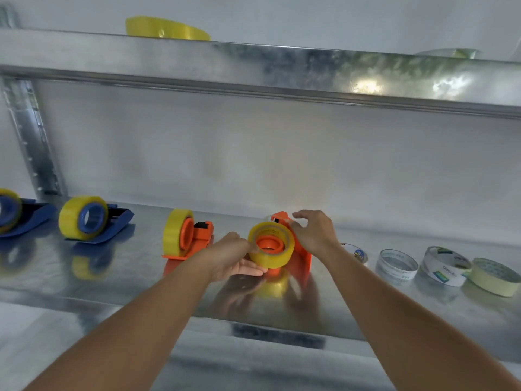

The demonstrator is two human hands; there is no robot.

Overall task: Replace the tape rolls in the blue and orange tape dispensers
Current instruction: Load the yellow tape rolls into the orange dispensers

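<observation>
While both arms are reaching over the shiny metal shelf [84, 283], the left hand [234, 258] is holding a yellow tape roll [271, 245] from the side. Its thumb is pressing on the roll's front edge and its fingers are curling under it. The roll is sitting around the orange hub [269, 244] of the orange dispenser [301, 255] near the middle of the shelf. The right hand [313, 232] is resting on top of that dispenser, with its fingers bent loosely over the orange top; I cannot tell if it is gripping tight.

Just to the left, a second orange dispenser [189, 238] is standing with its own yellow roll on it. Farther left, two blue dispensers [90, 224] are also wearing yellow rolls. To the right, some flat tape rolls [445, 266] are lying in a row. One more yellow roll [166, 28] is lying on the upper shelf [282, 66].
</observation>
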